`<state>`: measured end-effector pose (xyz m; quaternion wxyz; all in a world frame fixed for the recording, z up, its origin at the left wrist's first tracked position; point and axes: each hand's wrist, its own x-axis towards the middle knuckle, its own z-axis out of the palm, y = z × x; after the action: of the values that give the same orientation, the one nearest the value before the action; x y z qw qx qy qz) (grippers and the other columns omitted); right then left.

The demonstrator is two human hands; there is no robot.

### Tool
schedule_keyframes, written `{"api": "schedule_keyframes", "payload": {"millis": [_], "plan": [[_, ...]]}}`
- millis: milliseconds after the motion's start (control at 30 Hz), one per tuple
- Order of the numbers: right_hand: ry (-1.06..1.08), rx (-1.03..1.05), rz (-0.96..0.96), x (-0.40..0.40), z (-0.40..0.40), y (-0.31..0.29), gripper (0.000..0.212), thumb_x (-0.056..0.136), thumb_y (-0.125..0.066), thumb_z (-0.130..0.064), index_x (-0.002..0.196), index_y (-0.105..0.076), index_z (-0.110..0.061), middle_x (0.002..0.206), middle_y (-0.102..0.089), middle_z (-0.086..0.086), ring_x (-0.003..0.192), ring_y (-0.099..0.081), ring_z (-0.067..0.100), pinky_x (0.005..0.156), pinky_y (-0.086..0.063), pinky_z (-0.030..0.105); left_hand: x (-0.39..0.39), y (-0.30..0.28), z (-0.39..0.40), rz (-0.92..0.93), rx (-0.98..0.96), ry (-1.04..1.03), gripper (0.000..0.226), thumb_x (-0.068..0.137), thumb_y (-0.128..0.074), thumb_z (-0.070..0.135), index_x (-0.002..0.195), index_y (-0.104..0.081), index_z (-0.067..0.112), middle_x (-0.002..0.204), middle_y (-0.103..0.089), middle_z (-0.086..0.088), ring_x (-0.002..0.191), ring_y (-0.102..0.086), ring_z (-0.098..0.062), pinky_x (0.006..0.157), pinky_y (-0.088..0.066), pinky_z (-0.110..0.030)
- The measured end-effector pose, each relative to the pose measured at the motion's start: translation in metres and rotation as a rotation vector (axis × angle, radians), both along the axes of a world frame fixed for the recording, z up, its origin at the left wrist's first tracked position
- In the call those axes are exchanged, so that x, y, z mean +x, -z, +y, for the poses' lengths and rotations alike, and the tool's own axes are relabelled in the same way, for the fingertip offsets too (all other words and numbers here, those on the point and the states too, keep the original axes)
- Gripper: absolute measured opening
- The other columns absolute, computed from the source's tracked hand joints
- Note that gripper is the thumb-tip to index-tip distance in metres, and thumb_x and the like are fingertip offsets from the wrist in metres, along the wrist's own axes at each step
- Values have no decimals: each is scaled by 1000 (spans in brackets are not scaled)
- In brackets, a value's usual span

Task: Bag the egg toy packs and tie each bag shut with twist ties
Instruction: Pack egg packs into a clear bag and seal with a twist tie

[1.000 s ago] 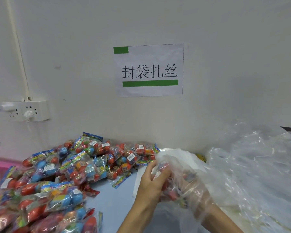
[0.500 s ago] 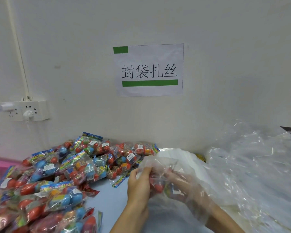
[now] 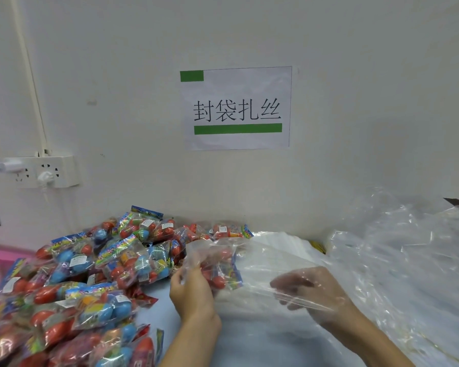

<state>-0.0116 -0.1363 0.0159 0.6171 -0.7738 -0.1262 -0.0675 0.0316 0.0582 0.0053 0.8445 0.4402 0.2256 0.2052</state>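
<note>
One pack going in, dozens still loose.
Left hand (image 3: 194,295) pinches the bag (image 3: 263,263) mouth round a pack (image 3: 223,271) near the bench's middle; right hand (image 3: 313,295) lies inside, fingers loosely spread, gripping nothing. Pile (image 3: 90,274) fills the left edge; nothing tied yet.

Views: we have one, worn on the head.
Facing: we look forward and slightly down at a wall (image 3: 355,75) with a paper sign (image 3: 237,108).
Nearness: both forearms enter from our bottom edge, close.
Shared: nothing; no second view.
</note>
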Motion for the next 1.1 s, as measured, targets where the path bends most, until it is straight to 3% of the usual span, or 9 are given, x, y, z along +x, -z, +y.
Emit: {"api": "schedule_keyframes", "payload": {"millis": [100,233,400,567,667,767,867,1000,1100], "plan": [[-12,-379,-25,2,-1,4,46,81,-55,17,76,-83,-20,68,-75,-3,63,-66,2,61,-51,19,-2,-3,3,44,-13,-84,49,87,-68,53,120,-62,17,112,-66,-8,103,-65,-32,94,-55,-49],[64,-426,-60,-6,5,4,63,76,-37,17,86,-82,-25,77,-75,-16,83,-66,-9,73,-50,9,-6,-10,6,67,-126,-151,30,93,-64,42,112,-57,19,108,-62,-5,96,-64,-30,85,-54,-41],[197,-440,52,-5,0,4,46,76,-40,7,66,-75,-21,62,-72,-2,57,-65,5,52,-43,13,-13,-21,3,-13,-415,52,29,95,-61,38,114,-67,17,90,-71,-1,77,-66,-19,63,-60,-31],[57,-314,114,-8,13,9,39,80,-78,-25,114,-62,-37,94,-74,-9,80,-73,6,67,-54,19,-17,-25,-5,-140,-483,451,31,97,-54,37,111,-71,15,104,-72,-8,84,-66,-20,67,-59,-29],[2,27,44,-5,20,10,88,70,-81,-4,143,-43,-35,124,-64,-1,97,-68,12,91,-56,36,-19,-23,-11,-120,-385,619,36,98,-49,38,109,-72,12,99,-71,-11,80,-64,-23,62,-59,-32],[43,282,-86,-6,30,1,59,64,-70,-10,121,-65,-19,117,-68,8,91,-66,28,81,-53,46,-22,-21,-16,-46,-258,725,42,96,-47,42,101,-74,10,82,-72,-10,65,-59,-22,58,-55,-31],[250,262,-128,-8,34,-5,22,71,-75,-12,87,-76,-28,84,-75,-1,67,-68,13,56,-54,25,-23,-20,-16,95,8,689,52,94,-46,55,95,-73,10,67,-71,-11,52,-61,-26,56,-58,-35],[417,308,-154,-4,24,-5,15,90,-73,-19,76,-75,-25,63,-69,4,57,-68,15,49,-53,25,-24,-21,-16,172,490,507,48,97,-42,59,117,-61,19,102,-69,-14,86,-69,-32,66,-61,-41],[492,256,-96,2,21,2,16,92,-70,-14,78,-77,-18,67,-74,-8,59,-68,4,62,-53,29,-22,-16,-17,-21,770,384,44,98,-50,49,136,-48,27,130,-55,2,121,-53,-21,103,-46,-43]]}}
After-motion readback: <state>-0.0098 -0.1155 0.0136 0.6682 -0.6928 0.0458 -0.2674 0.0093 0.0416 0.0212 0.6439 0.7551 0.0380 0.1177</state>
